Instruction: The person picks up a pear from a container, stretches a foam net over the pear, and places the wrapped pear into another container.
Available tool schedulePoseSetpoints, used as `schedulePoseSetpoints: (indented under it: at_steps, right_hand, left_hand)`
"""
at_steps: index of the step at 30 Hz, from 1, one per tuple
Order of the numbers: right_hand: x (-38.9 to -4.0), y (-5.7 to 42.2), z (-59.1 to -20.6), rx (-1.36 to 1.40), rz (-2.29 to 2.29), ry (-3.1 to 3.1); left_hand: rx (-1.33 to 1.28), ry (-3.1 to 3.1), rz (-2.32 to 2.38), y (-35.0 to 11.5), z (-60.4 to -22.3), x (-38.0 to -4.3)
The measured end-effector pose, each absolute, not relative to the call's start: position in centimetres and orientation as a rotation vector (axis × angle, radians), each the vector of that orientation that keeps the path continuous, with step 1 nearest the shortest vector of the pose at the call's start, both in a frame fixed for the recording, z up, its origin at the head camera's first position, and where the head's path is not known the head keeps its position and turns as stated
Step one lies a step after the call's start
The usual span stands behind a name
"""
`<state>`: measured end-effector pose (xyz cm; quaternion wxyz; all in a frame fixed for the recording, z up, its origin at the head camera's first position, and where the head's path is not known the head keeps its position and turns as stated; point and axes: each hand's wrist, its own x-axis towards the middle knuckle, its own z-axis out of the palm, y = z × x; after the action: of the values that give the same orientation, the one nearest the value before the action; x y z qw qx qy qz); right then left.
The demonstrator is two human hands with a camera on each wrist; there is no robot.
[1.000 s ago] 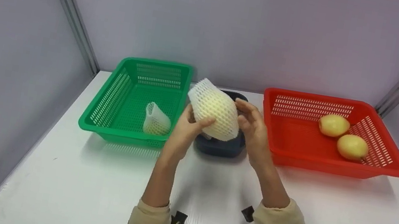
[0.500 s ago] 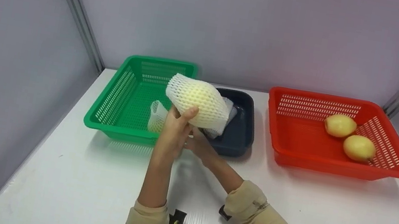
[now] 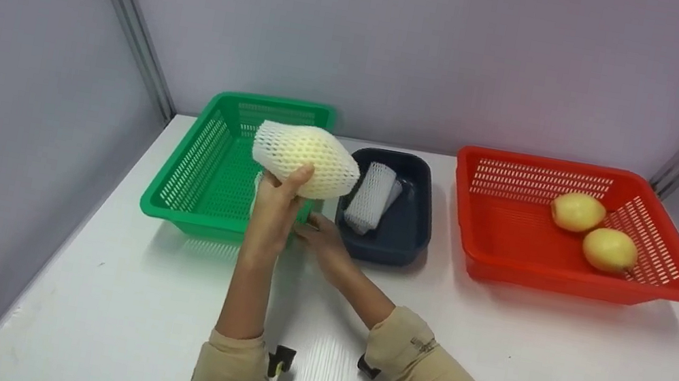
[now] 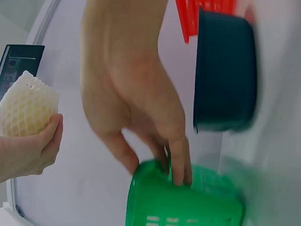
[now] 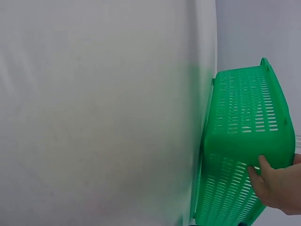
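My left hand (image 3: 271, 210) holds a pear in a white foam net (image 3: 307, 159), raised over the right side of the green basket (image 3: 160, 213). The left wrist view shows this netted pear (image 4: 29, 107) at the left edge. My right hand (image 3: 330, 247) grips the near right corner of the green basket's rim. Its fingers straddle the rim in the left wrist view, and two of its fingers (image 5: 266, 165) lie against the wall in the right wrist view. A second foam net (image 3: 256, 190) inside the basket is mostly hidden behind my left hand.
Between the baskets stands a dark blue tray (image 3: 419, 231) with white foam nets (image 3: 371, 197) lying in it. At right, a red basket (image 3: 486, 265) holds two bare yellow pears (image 3: 577, 212). Walls stand at the back and sides of the white table (image 3: 149, 338).
My left hand has moved left with the netted pear, from above the tray to above the green basket. My right hand has left the pear and gone down-left to the basket's corner.
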<state>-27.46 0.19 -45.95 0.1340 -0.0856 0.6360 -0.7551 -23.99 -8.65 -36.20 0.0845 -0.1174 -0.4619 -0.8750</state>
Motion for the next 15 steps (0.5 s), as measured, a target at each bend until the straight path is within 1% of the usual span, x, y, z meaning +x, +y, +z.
schedulePoseSetpoints:
  at_steps: [4, 12, 15]
  right_hand:
    - [-27.2, 0.0, -46.0, -0.248, -2.264, 1.716]
    - [-27.0, 0.1, -46.0, -0.254, -2.284, 1.66]
    - [-27.0, 0.1, -46.0, -0.251, -2.304, 1.67]
  left_hand:
    - [-0.257, -1.559, -2.395, -11.0, -35.9, -24.9]
    - [0.143, -1.896, -2.025, -16.6, -36.0, -27.5]
    - [0.24, -1.988, -1.922, -18.1, -36.8, -28.8]
